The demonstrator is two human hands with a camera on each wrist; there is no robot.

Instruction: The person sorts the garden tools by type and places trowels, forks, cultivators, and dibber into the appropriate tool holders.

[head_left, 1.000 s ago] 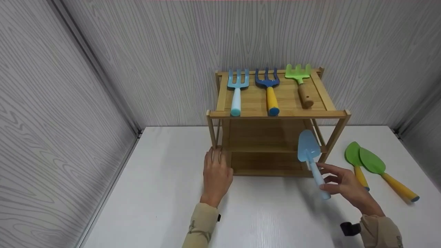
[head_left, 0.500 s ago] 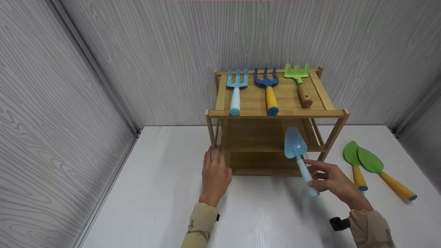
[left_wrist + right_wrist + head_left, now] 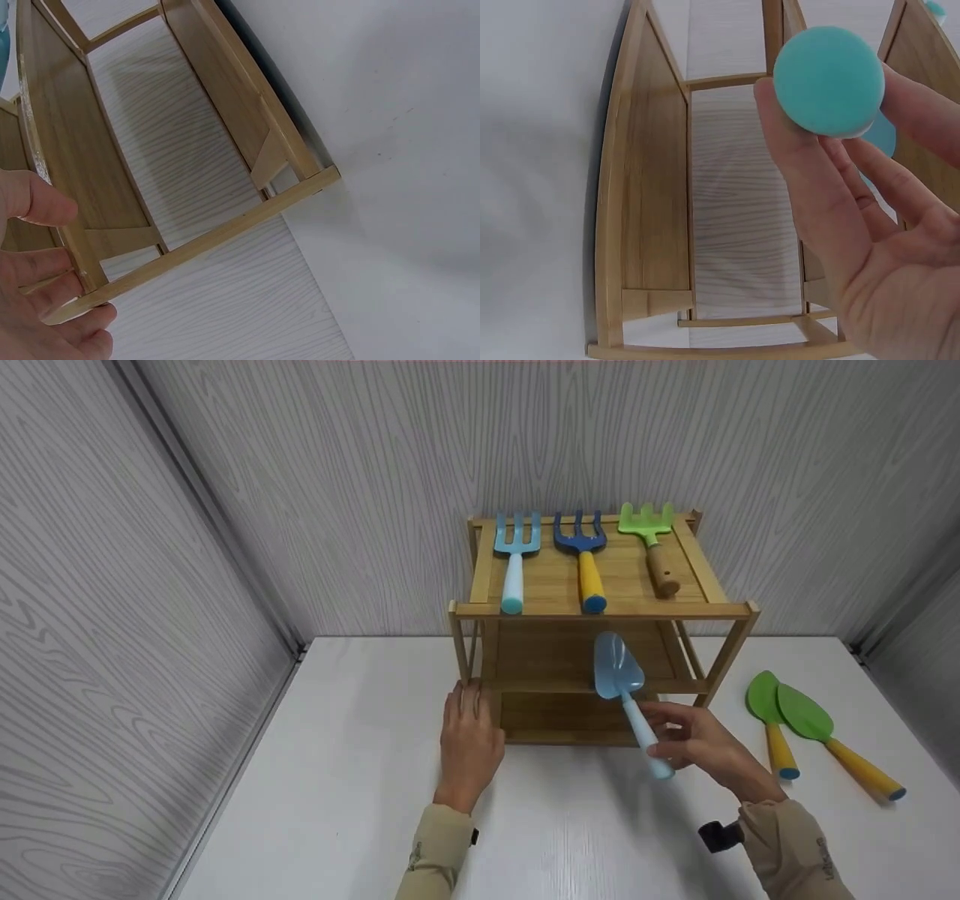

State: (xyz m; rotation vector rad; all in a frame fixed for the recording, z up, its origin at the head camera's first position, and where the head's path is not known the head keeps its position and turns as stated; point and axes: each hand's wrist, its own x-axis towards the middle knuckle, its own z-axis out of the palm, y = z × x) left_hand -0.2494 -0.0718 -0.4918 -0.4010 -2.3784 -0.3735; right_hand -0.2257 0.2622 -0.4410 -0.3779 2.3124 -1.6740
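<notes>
A person in tan sleeves [image 3: 444, 836] held a light blue shovel [image 3: 639, 725] in front of a three-tier wooden rack [image 3: 675, 611] set on a white counter [image 3: 360, 727]. The hands were well apart, each clamped on something. The right hand [image 3: 701, 746] pinched the shovel's pale handle between thumb and fingers — lifted off the counter, its blade tilted up toward the gap between the top shelf [image 3: 555, 585] and the middle shelf [image 3: 540, 656]. Whether the blade had crossed the front edge could not be told. The left hand [image 3: 471, 750] gripped the rack at the corner where the middle shelf met the left front post [image 3: 460, 649], fingers wrapped about the wood. Three small hand forks lay side by side on top, prongs toward the back wall [image 3: 375, 510]: a light blue fork [image 3: 516, 562], a dark blue fork [image 3: 587, 562] with a yellow handle and a green fork [image 3: 658, 564] with a brown one. To the right of the rack, two yellow-handled tools lay on the counter — a smaller green shovel [image 3: 772, 727] and a larger green shovel [image 3: 827, 733], their blades meeting near the top.
</notes>
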